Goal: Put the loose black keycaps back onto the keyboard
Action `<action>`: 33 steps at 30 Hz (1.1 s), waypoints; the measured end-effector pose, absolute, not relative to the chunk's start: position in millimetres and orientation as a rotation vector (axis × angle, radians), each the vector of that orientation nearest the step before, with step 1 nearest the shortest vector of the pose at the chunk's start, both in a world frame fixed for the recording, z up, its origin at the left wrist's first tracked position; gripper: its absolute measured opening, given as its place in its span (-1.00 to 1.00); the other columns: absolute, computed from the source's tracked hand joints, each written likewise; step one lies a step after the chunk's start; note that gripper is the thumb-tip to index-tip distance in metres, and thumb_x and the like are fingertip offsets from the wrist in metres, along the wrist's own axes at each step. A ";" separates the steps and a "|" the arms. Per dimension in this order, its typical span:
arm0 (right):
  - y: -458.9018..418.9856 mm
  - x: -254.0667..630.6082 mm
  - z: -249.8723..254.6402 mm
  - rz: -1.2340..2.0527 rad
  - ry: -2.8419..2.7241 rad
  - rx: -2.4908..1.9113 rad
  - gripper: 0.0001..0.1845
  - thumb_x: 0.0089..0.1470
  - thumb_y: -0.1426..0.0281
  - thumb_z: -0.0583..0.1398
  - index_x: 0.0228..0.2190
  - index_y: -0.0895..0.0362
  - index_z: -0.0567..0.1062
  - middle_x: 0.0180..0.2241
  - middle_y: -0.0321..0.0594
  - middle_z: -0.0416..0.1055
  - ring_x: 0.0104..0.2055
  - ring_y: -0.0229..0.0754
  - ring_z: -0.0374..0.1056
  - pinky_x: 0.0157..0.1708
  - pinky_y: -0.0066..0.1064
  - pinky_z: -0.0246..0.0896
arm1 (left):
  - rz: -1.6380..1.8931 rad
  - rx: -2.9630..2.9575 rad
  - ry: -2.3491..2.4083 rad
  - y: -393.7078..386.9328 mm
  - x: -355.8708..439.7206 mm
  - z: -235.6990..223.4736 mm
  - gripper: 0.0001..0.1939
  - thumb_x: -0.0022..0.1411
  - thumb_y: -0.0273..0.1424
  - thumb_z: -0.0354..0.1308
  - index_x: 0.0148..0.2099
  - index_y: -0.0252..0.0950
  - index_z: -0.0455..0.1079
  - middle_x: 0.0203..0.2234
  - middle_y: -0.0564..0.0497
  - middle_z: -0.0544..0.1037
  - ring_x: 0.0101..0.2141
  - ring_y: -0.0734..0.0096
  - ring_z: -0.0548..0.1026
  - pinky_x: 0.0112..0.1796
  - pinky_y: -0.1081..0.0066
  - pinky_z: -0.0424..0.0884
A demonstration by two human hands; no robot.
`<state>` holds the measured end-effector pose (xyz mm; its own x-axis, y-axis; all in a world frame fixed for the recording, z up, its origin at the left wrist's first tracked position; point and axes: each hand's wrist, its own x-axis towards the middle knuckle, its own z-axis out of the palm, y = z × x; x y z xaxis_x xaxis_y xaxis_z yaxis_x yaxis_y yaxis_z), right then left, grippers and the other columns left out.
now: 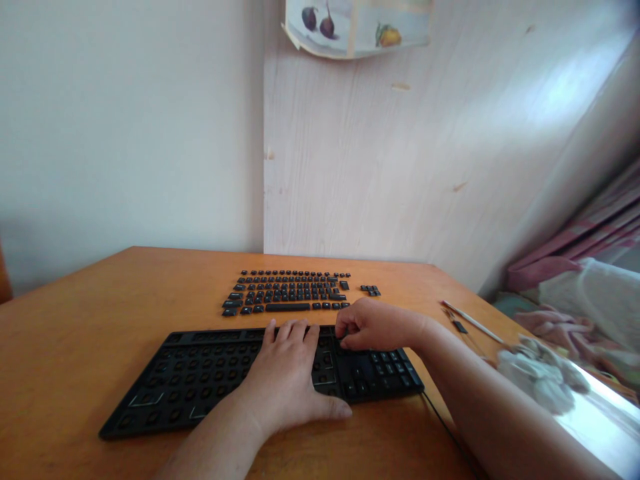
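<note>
On brn desk [75,347] by pale wall [150,133], loose keycaps [288,307] lie behind kbd [215,373]

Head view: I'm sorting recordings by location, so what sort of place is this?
Probably a room in a home, perhaps a bedroom: a wooden table, a picture of fruit hung above it, and pink cloth, possibly a curtain or bedding, at the right.
</note>
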<state>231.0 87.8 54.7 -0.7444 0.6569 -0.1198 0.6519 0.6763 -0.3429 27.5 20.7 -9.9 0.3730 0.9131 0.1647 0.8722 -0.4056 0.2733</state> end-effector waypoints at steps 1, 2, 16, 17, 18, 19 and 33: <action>85.6 230.1 56.3 0.550 -2.869 -1.115 -0.80 -0.07 0.39 0.19 -0.33 0.13 0.52 -0.48 -0.33 0.40 -0.47 -0.34 0.23 -0.53 -0.54 -0.04 | 0.433 2.478 1.630 20.6 27.5 -9.8 0.21 -0.36 0.39 -0.01 0.25 -0.25 0.12 0.17 -0.22 0.22 0.17 -0.17 0.10 0.17 -0.09 -0.25; 83.2 229.2 57.7 0.506 -2.873 -1.113 -0.80 -0.07 0.38 0.18 -0.32 0.12 0.52 -0.47 -0.32 0.42 -0.47 -0.33 0.24 -0.53 -0.54 -0.05 | 0.428 2.473 1.634 20.4 27.5 -9.4 0.20 -0.36 0.38 0.00 0.25 -0.25 0.12 0.17 -0.22 0.22 0.17 -0.17 0.09 0.17 -0.09 -0.25; 46.9 196.2 53.7 -0.253 -2.937 -1.047 -0.73 0.00 0.40 0.08 -0.30 0.16 0.53 -0.36 -0.08 0.53 -0.39 -0.12 0.40 -0.46 -0.40 0.13 | 0.348 2.473 1.688 23.1 26.6 -4.5 0.09 -0.35 0.22 0.17 0.21 -0.23 0.19 0.15 -0.18 0.27 0.16 -0.19 0.13 0.17 -0.13 -0.15; 46.3 195.6 53.8 -0.246 -2.939 -1.037 -0.73 0.00 0.40 0.08 -0.29 0.16 0.53 -0.36 -0.08 0.53 -0.39 -0.13 0.40 -0.46 -0.41 0.13 | 0.360 2.478 1.686 23.4 26.5 -5.1 0.08 -0.35 0.21 0.18 0.20 -0.23 0.20 0.15 -0.18 0.28 0.16 -0.19 0.15 0.17 -0.13 -0.14; 46.4 196.1 54.3 -0.232 -2.945 -1.035 -0.73 -0.01 0.40 0.08 -0.29 0.15 0.53 -0.37 -0.09 0.53 -0.41 -0.14 0.39 -0.47 -0.41 0.12 | 0.376 2.483 1.682 23.7 26.4 -5.4 0.06 -0.34 0.20 0.18 0.19 -0.22 0.20 0.14 -0.17 0.29 0.15 -0.19 0.16 0.17 -0.12 -0.13; 47.2 197.7 55.4 -0.207 -2.948 -1.035 -0.74 -0.01 0.39 0.09 -0.32 0.14 0.54 -0.38 -0.11 0.53 -0.42 -0.15 0.38 -0.47 -0.41 0.11 | 0.388 2.488 1.674 23.7 26.4 -5.6 0.04 -0.34 0.20 0.17 0.18 -0.21 0.22 0.13 -0.17 0.30 0.15 -0.18 0.17 0.17 -0.12 -0.13; 72.7 224.2 65.1 0.546 -2.791 -1.110 -0.79 -0.06 0.39 0.19 -0.32 0.14 0.53 -0.48 -0.31 0.44 -0.47 -0.34 0.26 -0.53 -0.55 -0.01 | 0.416 2.511 1.636 20.4 27.2 -7.3 0.16 -0.33 0.36 0.01 0.21 -0.30 0.18 0.14 -0.26 0.27 0.15 -0.17 0.15 0.17 -0.11 -0.20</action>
